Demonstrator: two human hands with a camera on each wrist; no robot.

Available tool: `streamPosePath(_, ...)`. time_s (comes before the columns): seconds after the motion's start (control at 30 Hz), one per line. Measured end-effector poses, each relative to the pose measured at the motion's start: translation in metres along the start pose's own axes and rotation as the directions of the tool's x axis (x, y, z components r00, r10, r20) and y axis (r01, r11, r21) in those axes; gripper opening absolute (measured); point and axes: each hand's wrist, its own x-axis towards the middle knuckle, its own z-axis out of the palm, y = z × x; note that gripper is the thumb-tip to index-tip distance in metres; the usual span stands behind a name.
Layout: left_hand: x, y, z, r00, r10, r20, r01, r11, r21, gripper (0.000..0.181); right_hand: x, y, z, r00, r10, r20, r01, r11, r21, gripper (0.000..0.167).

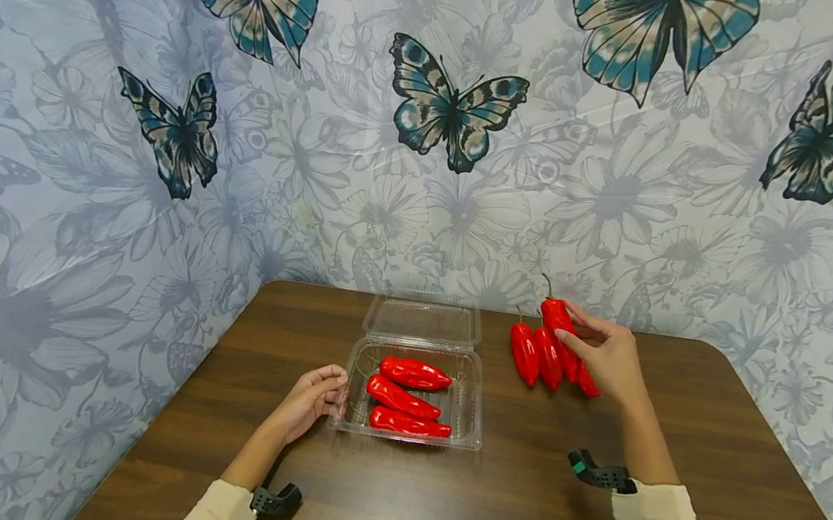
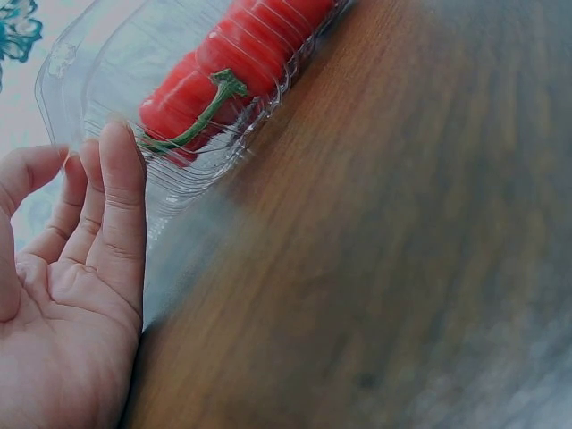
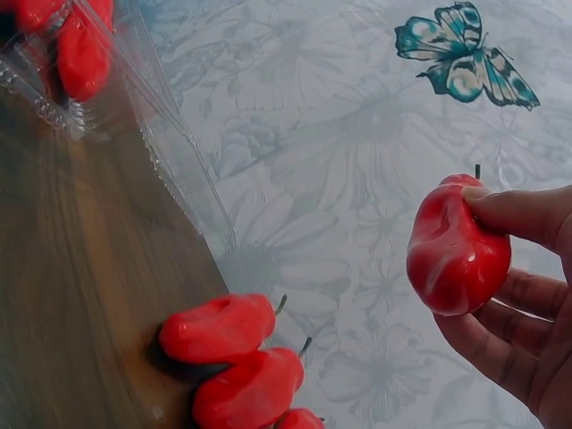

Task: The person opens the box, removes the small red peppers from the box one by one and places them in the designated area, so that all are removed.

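Note:
My right hand [image 1: 612, 358] pinches a red pepper [image 1: 556, 314] between thumb and fingers. In the right wrist view that pepper [image 3: 458, 250] is held up, its dark stem pointing upward. Below and left of it, other red peppers [image 1: 524, 354] lie side by side on the table. A clear plastic clamshell container [image 1: 478, 408] stands with its lid raised at the back. Three red peppers [image 1: 403, 398] lie crosswise inside it, and a green stem [image 2: 204, 121] shows through its wall. My left hand [image 1: 310, 400] grips the container's left rim with thumb and fingertips.
The brown wooden table [image 1: 393, 501] meets a wall covering [image 1: 306, 157] printed with flowers and butterflies along its back edge. The container's clear lid [image 1: 422, 319] leans back toward that wall. Black bands [image 1: 276, 500] sit on both wrists.

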Motion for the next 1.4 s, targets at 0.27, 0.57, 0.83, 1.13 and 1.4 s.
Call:
streamPosePath(0.27,0.000,0.000,0.001,1.000,-0.010,-0.011,0.010,1.000,0.000,0.013,0.001,0.009,-0.006,1.000,0.018,-0.011,-0.018,1.000,-0.020,0.050)
streamPosePath(0.57,0.002,0.001,0.000,1.000,-0.010,-0.013,0.010,1.000,0.003,0.012,0.001,0.021,-0.013,0.999,0.039,-0.036,-0.040,0.999,-0.030,0.048)
streamPosePath(0.83,0.001,0.001,-0.001,1.000,-0.008,-0.007,0.008,1.000,0.000,0.011,0.000,0.027,-0.020,0.996,0.092,-0.011,-0.092,0.996,-0.006,0.051)
streamPosePath(1.13,-0.001,0.003,0.000,0.999,-0.024,-0.026,0.024,1.000,0.006,0.010,-0.001,0.038,-0.029,0.994,0.105,-0.032,-0.106,0.994,-0.030,0.049)
streamPosePath(1.4,0.000,0.003,0.000,1.000,-0.020,-0.016,0.021,1.000,0.015,0.011,-0.004,0.049,-0.034,0.988,0.150,-0.035,-0.151,0.988,-0.034,0.050)
